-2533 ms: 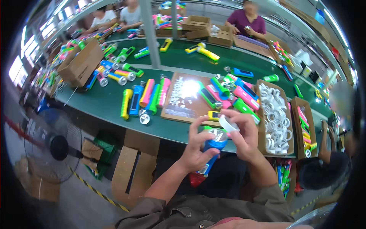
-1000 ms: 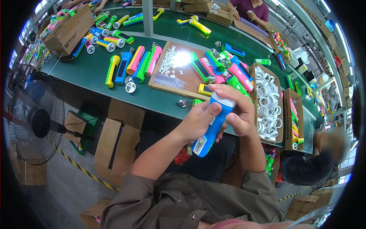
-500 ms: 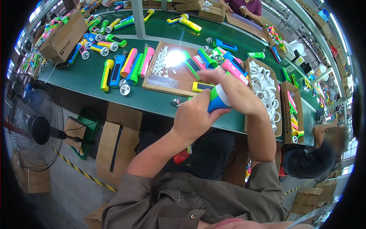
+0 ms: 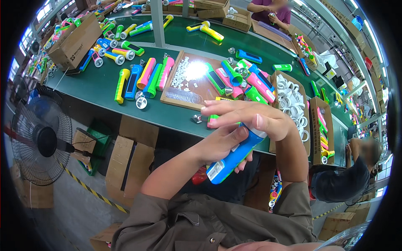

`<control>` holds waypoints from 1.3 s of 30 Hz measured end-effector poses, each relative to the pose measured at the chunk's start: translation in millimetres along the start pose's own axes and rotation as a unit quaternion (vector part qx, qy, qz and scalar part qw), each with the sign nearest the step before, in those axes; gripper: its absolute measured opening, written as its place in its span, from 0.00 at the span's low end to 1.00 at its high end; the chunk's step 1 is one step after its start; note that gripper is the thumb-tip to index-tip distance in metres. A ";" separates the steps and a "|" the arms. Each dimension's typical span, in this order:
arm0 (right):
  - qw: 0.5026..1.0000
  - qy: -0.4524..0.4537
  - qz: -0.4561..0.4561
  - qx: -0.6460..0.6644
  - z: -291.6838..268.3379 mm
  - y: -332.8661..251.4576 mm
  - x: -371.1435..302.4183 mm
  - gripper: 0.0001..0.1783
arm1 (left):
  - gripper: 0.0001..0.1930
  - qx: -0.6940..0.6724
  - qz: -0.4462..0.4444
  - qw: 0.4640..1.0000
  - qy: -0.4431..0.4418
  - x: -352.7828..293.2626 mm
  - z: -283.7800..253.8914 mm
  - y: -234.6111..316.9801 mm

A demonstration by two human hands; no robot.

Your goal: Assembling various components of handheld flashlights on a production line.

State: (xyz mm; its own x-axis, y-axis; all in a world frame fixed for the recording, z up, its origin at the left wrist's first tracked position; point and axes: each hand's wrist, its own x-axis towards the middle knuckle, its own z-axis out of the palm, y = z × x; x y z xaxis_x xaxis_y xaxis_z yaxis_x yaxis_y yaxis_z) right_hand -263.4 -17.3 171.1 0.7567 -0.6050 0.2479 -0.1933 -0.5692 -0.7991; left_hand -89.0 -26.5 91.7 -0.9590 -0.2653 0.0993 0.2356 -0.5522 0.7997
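Note:
A blue flashlight (image 4: 235,161) with green trim slants in front of my chest, its tail toward me and its white-ringed head up to the right. My left hand (image 4: 224,144) is closed around its body, thumb on top. My right hand (image 4: 255,113) lies across the head end, fingers stretched out to the left and the palm side against the head. That hand hides most of the flashlight's head. Beyond my hands, a wooden tray (image 4: 181,103) holds small white parts, a stack of clear discs (image 4: 182,95) and several colourful flashlights (image 4: 215,79).
Right of the tray stands a carton of white rings (image 4: 293,98), then a carton of flashlights (image 4: 315,125). More flashlights (image 4: 133,81) lie at the left of the green bench (image 4: 90,90). A metal post (image 4: 158,25) rises behind. A fan (image 4: 44,140) stands left; other people work nearby.
The flashlight has come down toward me and tilted, showing more of its blue body. My left hand has turned around it, and my right hand has shifted lower over the head end.

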 end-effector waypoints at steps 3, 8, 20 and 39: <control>0.999 0.040 0.006 -0.021 3.8 -0.7 -2.8 0.38 | 0.26 0.151 -0.025 0.979 0.133 4.8 2.0 2.7; 0.913 0.220 0.343 -0.009 20.7 9.8 -6.5 0.32 | 0.30 0.582 0.210 0.730 0.291 15.5 -16.1 -22.7; 0.978 0.110 0.174 0.041 27.1 12.2 -13.6 0.35 | 0.29 0.583 0.331 0.722 0.173 5.8 -7.9 -27.3; 0.865 0.293 0.379 0.150 13.0 32.0 -9.2 0.38 | 0.32 0.682 0.171 0.654 0.279 24.9 -8.7 -11.7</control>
State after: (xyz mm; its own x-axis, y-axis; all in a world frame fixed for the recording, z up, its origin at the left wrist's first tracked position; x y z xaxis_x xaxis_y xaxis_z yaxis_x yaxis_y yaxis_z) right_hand -268.5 -22.8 136.2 0.0204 -0.9691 -0.2457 -0.2581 0.2323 -0.9378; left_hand -114.2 -33.5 79.6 -0.5907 -0.6465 0.4828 -0.3031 0.7323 0.6098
